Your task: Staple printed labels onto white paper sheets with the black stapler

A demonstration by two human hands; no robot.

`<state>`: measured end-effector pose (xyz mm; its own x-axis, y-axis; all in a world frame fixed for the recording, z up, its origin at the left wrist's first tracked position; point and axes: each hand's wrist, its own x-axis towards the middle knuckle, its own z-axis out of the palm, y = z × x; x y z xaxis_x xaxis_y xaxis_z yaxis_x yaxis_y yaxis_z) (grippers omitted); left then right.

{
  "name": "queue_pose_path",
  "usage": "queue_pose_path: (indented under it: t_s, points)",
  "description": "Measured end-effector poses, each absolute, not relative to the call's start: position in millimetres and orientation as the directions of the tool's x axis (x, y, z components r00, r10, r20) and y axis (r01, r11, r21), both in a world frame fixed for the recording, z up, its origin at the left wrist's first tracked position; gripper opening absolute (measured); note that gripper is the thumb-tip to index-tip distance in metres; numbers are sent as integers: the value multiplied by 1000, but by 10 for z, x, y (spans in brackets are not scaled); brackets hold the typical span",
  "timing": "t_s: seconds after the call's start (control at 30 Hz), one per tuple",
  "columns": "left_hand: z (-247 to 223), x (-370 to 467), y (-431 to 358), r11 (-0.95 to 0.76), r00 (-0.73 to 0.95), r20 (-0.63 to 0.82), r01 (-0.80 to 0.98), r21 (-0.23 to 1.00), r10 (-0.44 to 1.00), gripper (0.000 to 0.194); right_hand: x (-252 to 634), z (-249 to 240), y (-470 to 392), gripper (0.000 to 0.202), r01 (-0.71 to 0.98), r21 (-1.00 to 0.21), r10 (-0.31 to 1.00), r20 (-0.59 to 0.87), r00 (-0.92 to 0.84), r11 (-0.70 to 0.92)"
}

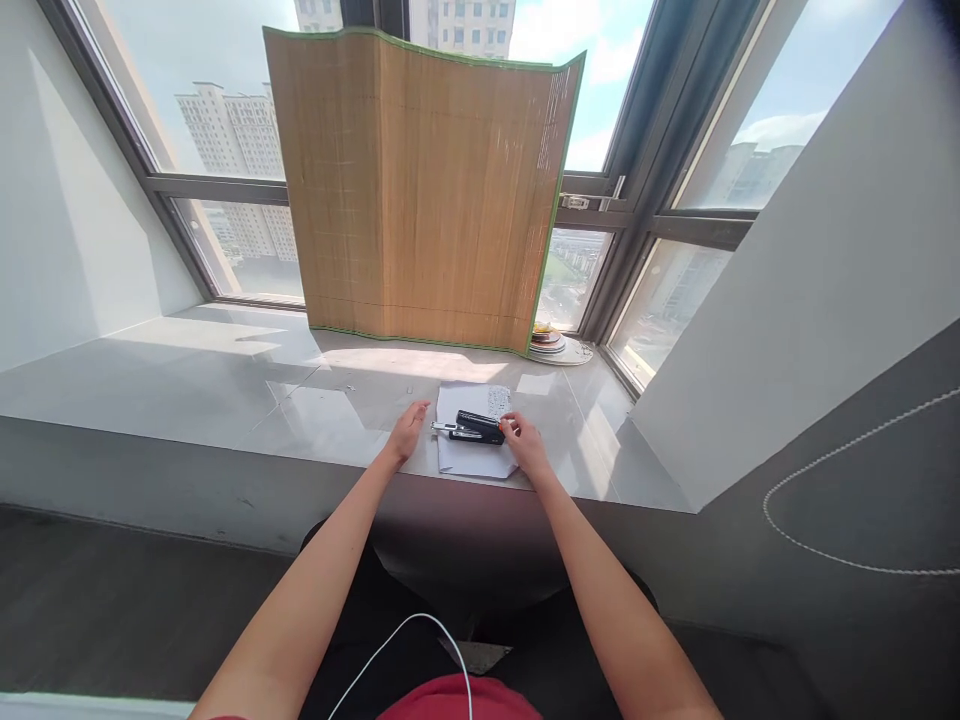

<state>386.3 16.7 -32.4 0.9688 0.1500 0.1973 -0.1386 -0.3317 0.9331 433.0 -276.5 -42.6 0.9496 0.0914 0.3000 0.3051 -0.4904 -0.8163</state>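
A black stapler (pixel 480 423) lies on a stack of white paper (pixel 474 460) on the window sill. Its top is swung up, and a silver metal part sticks out to the left. My right hand (pixel 525 443) grips the stapler's right end between thumb and fingers, with a small orange-red spot at the fingertips. Just left of the paper, my left hand (pixel 406 434) rests on its edge with fingers stretched out, holding nothing. It is apart from the stapler. Dark print or writing shows at the paper's upper right.
Behind the paper a bamboo mat (pixel 435 190) with green edging leans upright against the window. A stack of round plates or mats (pixel 551 345) sits at its right foot. Tiny bits lie on the sill (pixel 195 390). A white cable (pixel 405 622) crosses my lap.
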Motion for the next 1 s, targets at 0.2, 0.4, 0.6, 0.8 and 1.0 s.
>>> queue_pose_path:
  t_s: [0.2,0.4,0.6,0.8,1.0]
  points:
    - [-340,3880,171,-197,969,195,-164,967,149,47,4216,-325,-2752,48,460,-728,91,486,869,-508]
    - [-216,3841,218,343,975,-42,-37,939,219,52,4201,-194,-2519,34,596,-608,349,485,802,-525]
    - [-278,3726,158,576,970,-84,-65,815,227,79,4173,-67,-2255,26,559,-541,319,476,819,-628]
    - [-292,3677,131,826,961,-117,-150,544,252,95,3741,74,-1894,31,764,-20,508,736,447,-645]
    - [-225,3642,106,961,963,-156,-185,204,219,96,3633,-26,-1679,31,743,410,674,735,74,-529]
